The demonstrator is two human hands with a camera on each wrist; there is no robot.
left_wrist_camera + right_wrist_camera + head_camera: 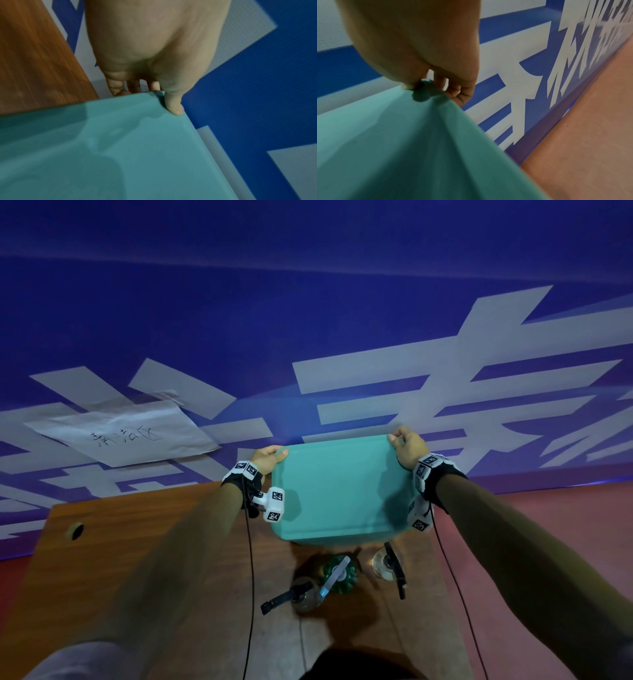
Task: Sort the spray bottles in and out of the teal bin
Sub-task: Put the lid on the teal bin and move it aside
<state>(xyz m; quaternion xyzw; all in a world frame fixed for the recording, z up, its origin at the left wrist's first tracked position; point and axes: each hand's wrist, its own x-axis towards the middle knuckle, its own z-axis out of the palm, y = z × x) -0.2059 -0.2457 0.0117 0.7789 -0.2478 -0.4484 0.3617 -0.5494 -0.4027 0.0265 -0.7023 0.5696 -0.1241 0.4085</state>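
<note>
The teal bin is held up off the bench, turned so that its flat bottom faces the head camera and its opening points down or away; the inside cannot be seen. The left hand grips the far left corner, thumb pressed on the flat face and the other fingers curled over the edge behind it. The right hand grips the far right corner the same way, thumb on the face and fingers hooked round the rim.

Below the bin, three spray bottles stand on the bench, seen from above. A green ribbed bottle with a pale trigger head is in the middle. A clear bottle with a black trigger stands just to its right. Another clear bottle with a black nozzle stands just to its left, nearer the person. The three are close together, and I cannot tell whether they touch.

As I judge it, the "out" half of the sorting looks done: all the bottles in view are out on the bench and the bin appears emptied. What seems left is to set the bin back upright on the bench and return the bottles that belong inside. Both hands are taken up with the bin until it is put down.
</note>
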